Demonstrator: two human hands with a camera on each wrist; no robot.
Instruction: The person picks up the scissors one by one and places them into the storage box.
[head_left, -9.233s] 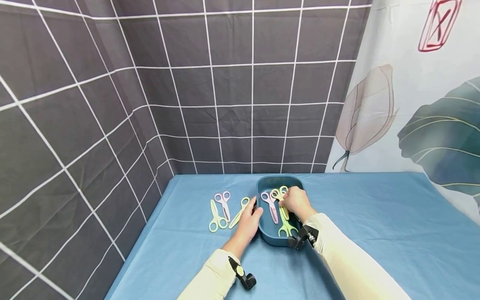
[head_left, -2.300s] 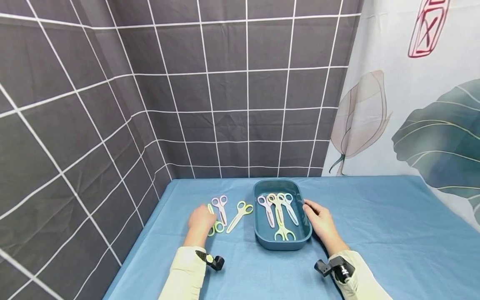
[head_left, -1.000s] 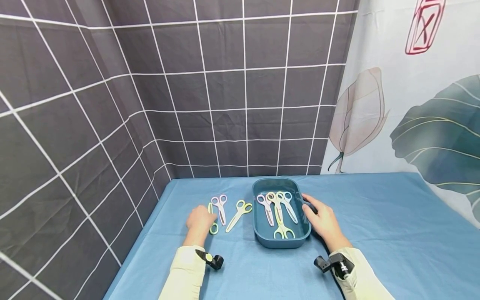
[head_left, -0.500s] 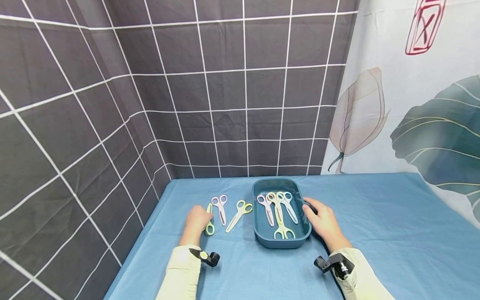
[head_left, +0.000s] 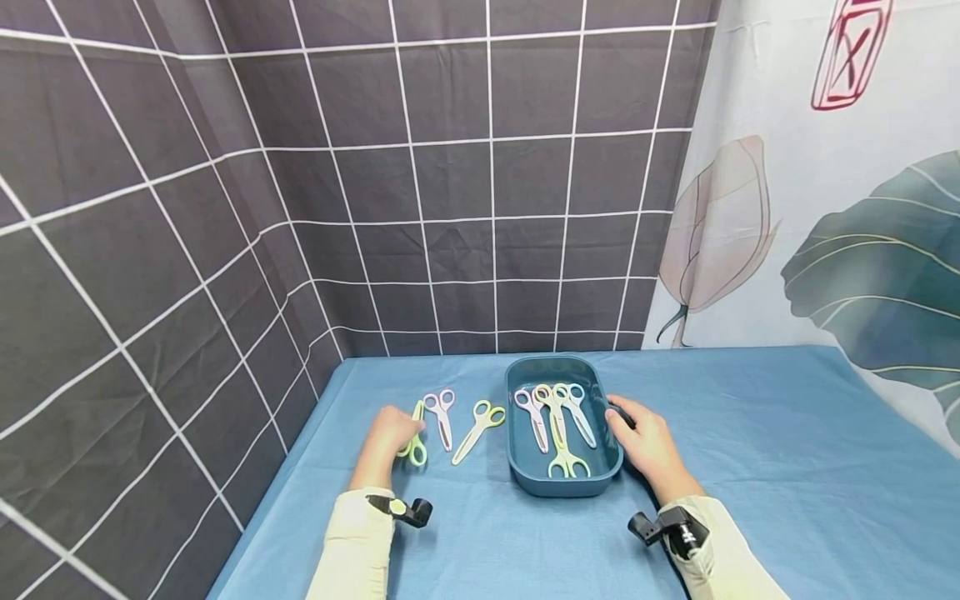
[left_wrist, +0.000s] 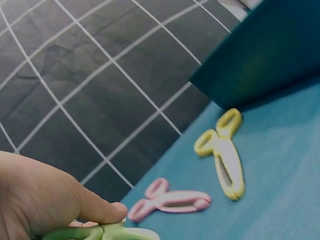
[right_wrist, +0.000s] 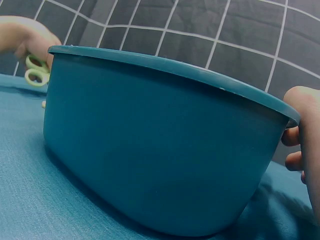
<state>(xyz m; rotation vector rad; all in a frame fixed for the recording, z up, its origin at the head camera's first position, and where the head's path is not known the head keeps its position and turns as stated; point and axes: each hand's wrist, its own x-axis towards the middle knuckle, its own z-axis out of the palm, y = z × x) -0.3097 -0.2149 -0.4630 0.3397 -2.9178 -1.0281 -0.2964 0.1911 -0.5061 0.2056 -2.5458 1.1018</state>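
In the head view my left hand (head_left: 393, 429) pinches green scissors (head_left: 417, 450), held with the handle loops downward. In the left wrist view the thumb and fingers close on these green scissors (left_wrist: 112, 233). My right hand (head_left: 647, 437) rests at the right rim of a blue-green plastic bin (head_left: 562, 487), fingertips touching its outside. Several scissors lie inside the bin, among them pink scissors (head_left: 534, 422) and blue-handled scissors (head_left: 581, 417). Outside it, pink scissors (head_left: 441, 417) and yellow scissors (head_left: 477, 432) lie between my left hand and the bin.
A blue cloth (head_left: 750, 450) covers the table. Behind and to the left hangs a dark curtain (head_left: 450, 183) with a white grid. At the right is a white curtain (head_left: 787, 67) with leaf prints. Each wrist wears a black camera mount.
Earlier the right hand was inside the bin with scissors; now it is at the rim. The left hand left the rim, took the green scissors, and has drawn them slightly left.
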